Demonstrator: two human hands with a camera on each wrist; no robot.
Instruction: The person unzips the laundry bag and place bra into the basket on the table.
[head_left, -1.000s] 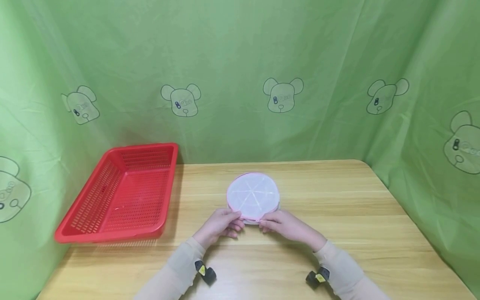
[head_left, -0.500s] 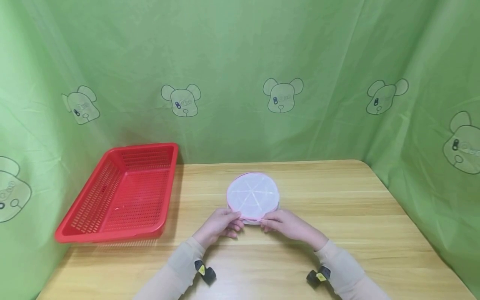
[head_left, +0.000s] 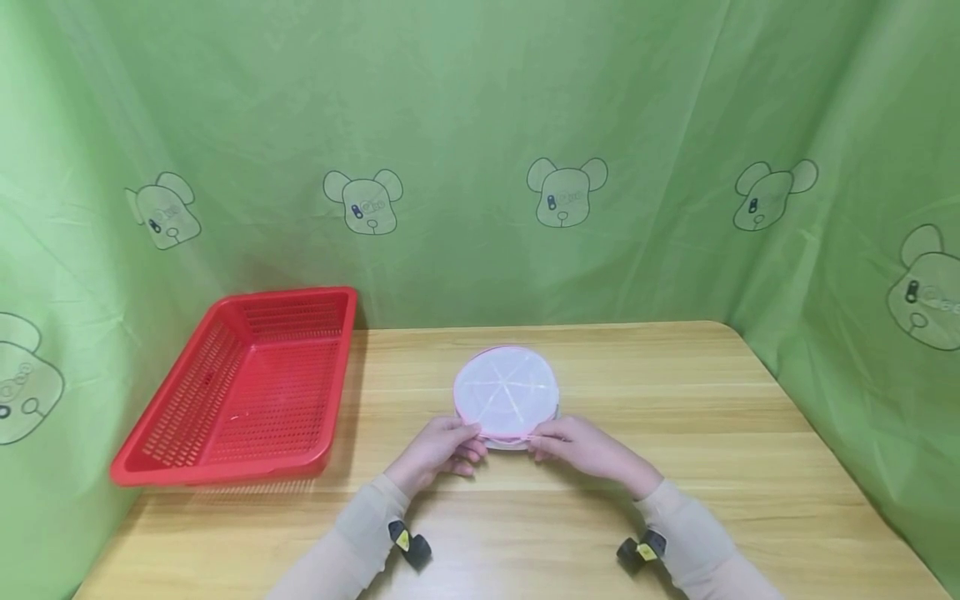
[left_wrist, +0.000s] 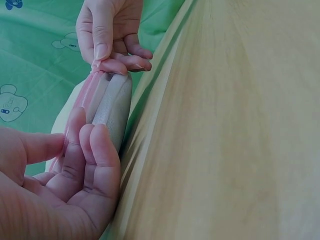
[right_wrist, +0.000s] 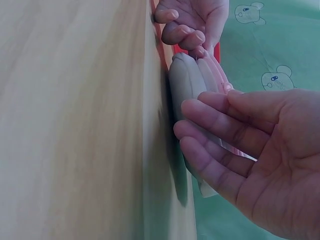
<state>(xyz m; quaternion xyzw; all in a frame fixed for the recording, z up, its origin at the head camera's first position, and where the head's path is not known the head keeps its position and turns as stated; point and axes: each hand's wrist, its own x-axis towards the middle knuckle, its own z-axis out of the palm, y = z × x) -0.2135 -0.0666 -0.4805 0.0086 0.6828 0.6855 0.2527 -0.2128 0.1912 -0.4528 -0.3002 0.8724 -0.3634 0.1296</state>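
A round zip pouch (head_left: 506,387) lies near the middle of the table, its pale top marked with lines like a citrus slice and its edge trimmed in pink. My left hand (head_left: 442,448) pinches the near left part of the rim between thumb and index finger. At the near right of the rim, my right hand (head_left: 576,447) pinches the pink zipper pull (right_wrist: 227,88) with thumb and forefinger. In the left wrist view the pink zipper (left_wrist: 86,97) runs along the side, above the grey lower half (left_wrist: 116,107). The far side of the pouch is hidden in both wrist views.
A red perforated basket (head_left: 330,400) stands at the left of the wooden table (head_left: 675,400). Green curtains (head_left: 465,100) printed with bear heads hang behind and at both sides. Small black cameras are strapped to both wrists.
My right hand has slid slightly to the right along the pouch's rim, with the zipper pull between its fingers. My left hand and the pouch have stayed in place.
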